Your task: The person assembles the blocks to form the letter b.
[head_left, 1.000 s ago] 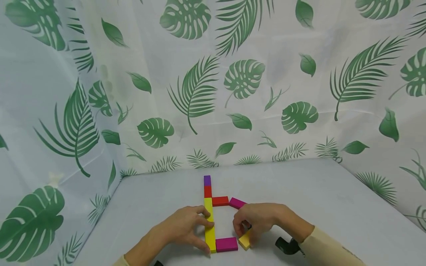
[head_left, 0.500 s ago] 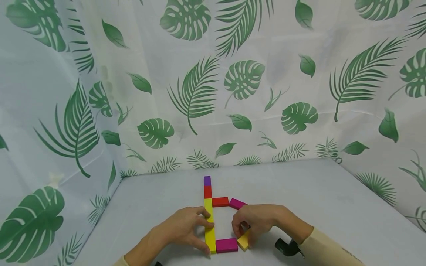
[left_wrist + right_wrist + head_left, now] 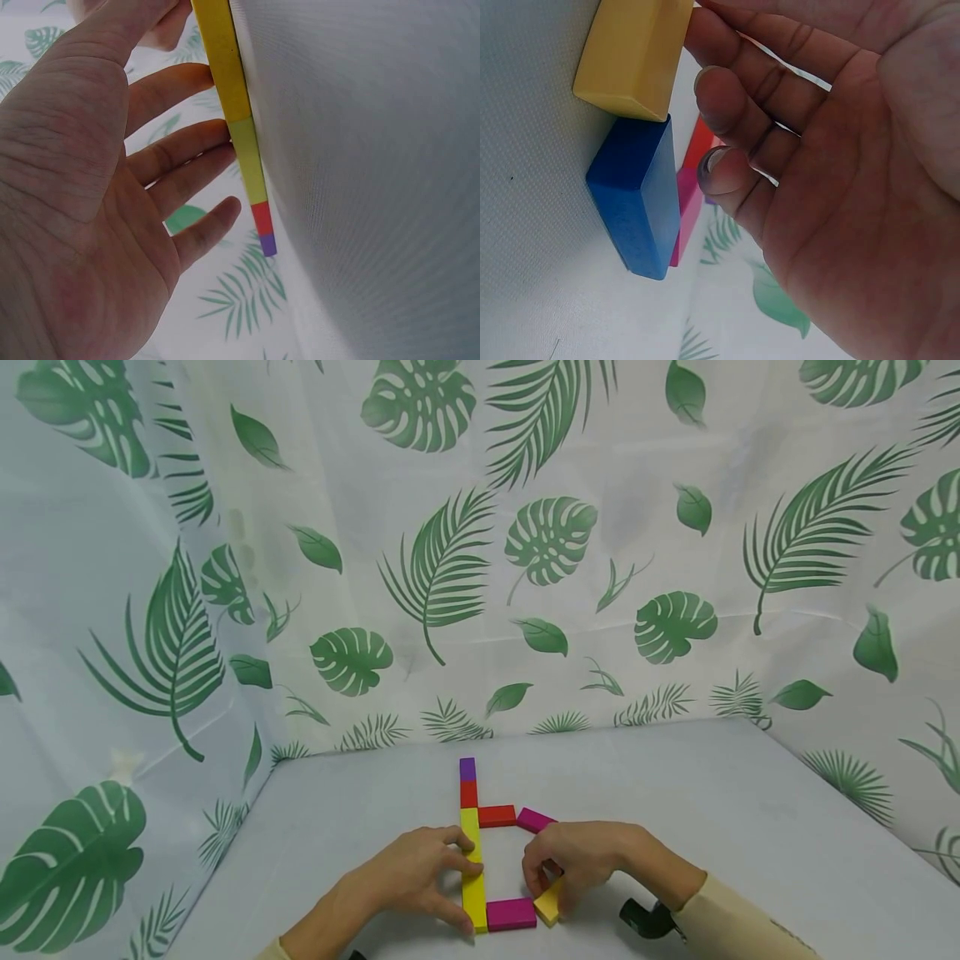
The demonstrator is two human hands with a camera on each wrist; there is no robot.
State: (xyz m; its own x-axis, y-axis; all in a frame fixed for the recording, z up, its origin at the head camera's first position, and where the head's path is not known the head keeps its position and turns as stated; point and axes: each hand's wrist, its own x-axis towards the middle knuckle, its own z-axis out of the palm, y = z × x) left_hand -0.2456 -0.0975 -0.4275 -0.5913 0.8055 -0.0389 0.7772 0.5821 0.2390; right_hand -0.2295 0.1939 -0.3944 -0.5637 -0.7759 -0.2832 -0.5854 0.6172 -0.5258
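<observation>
My left hand [image 3: 420,872] lies beside a line of yellow blocks [image 3: 474,897], its fingertips touching the long side and its thumb by the near end. My right hand [image 3: 576,856] pinches a pale yellow block [image 3: 549,906], set at a slant against the right end of a magenta block [image 3: 512,914]. That magenta block extends right from the foot of the yellow line. In the right wrist view a blue block [image 3: 637,180] lies end to end with the pale yellow one; the right hand hides it in the head view.
Beyond the yellow line come a small red block [image 3: 468,793] and a purple block [image 3: 467,768]. A longer red block [image 3: 497,816] branches right, followed by a slanted magenta block [image 3: 536,820]. Leaf-printed curtains [image 3: 570,677] border the white table [image 3: 645,768].
The pale yellow block has shifted slightly left with my right hand, closing the gap to the near magenta block. My left hand has stayed in place.
</observation>
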